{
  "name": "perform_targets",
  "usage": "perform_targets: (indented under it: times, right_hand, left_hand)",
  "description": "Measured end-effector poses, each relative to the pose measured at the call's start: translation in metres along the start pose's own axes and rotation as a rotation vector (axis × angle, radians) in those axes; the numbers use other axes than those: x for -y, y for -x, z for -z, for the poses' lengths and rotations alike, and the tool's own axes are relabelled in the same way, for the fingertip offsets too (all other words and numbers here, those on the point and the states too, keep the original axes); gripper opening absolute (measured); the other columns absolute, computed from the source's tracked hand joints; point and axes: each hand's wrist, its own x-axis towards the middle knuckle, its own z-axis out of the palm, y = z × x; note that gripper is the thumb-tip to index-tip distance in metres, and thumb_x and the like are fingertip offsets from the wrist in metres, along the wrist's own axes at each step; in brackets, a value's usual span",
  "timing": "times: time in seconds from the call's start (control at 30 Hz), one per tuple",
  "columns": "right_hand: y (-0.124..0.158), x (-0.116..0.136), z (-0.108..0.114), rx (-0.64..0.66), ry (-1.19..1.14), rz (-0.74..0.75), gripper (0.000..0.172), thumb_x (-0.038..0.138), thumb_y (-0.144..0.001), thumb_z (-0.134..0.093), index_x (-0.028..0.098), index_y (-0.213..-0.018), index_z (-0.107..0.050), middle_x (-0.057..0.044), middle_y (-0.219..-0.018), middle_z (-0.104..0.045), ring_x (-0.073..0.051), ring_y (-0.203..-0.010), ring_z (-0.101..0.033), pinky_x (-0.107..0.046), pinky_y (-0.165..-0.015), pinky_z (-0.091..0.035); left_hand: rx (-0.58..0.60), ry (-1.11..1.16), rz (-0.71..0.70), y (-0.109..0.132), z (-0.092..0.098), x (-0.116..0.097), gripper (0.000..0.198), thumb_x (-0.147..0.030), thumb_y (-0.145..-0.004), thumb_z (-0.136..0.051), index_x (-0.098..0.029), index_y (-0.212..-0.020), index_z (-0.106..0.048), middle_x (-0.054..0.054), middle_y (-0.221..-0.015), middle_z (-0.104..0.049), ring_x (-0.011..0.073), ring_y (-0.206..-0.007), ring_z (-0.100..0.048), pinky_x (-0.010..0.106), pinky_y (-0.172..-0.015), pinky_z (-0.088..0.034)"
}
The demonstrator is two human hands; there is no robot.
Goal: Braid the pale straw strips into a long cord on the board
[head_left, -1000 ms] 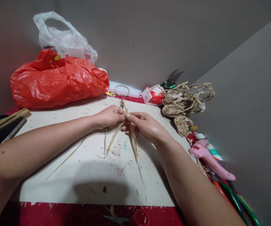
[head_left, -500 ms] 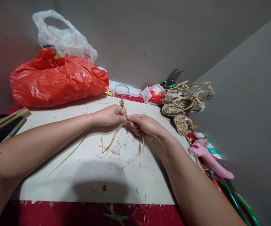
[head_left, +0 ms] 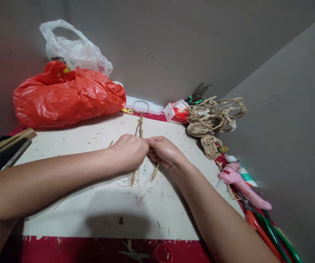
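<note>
The straw cord (head_left: 140, 128) sticks up from between my two hands, over the middle of the white board (head_left: 91, 204). The left hand (head_left: 128, 152) is curled tight around the straw, just under the twisted part. The right hand (head_left: 165, 151) touches the left one, with its fingers bent in and pinching the same bunch. The loose straw ends (head_left: 154, 174) poke out below both hands and lie on the board.

I think the step here is twisting loose straw into more cord. To do it well, I would hold the twisted part tight in the left hand so it does not come undone. I would turn the loose pieces with the right hand, close up against the left. The straw looks thin and dry, so a hard pull could snap it. Small, even turns seem best.

The red bag (head_left: 66, 96) at the back left is puffed up and full. It is crumpled over, so I cannot see what is in it. The clear bag (head_left: 75, 51) behind it has something dark and yellow at the bottom, but I cannot tell what. The small red and white box (head_left: 177, 112) by the wall is open, with something white inside. Beside it lies a pile of woven straw pieces (head_left: 210, 118).
</note>
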Motion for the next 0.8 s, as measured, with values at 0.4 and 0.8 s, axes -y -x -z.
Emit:
perform_targets:
  times: [0.4,0.8]
  right_hand:
    - [-0.004,0.006,0.032,0.252,-0.259,-0.036,0.019,0.020,-0.069,-0.066,0.012,-0.060,-0.051,0.011,-0.047,-0.019,-0.001,-0.039,-0.010,-0.012,-0.032,-0.010]
    - [-0.005,0.003,0.031,0.308,-0.066,-0.010,0.020,0.029,-0.070,-0.066,0.012,-0.069,-0.056,0.011,-0.047,-0.022,-0.002,-0.040,-0.012,-0.014,-0.035,-0.008]
  left_hand:
    - [-0.110,0.406,-0.054,0.001,0.014,0.000,0.026,-0.030,-0.079,-0.044,-0.015,-0.062,-0.058,0.001,-0.054,-0.053,0.0105,-0.051,-0.044,0.024,-0.052,-0.034]
    - [0.016,0.993,0.209,-0.021,-0.012,0.027,0.023,-0.021,-0.079,-0.043,-0.014,-0.060,-0.053,-0.003,-0.048,-0.043,0.0062,-0.043,-0.034,0.021,-0.048,-0.029]
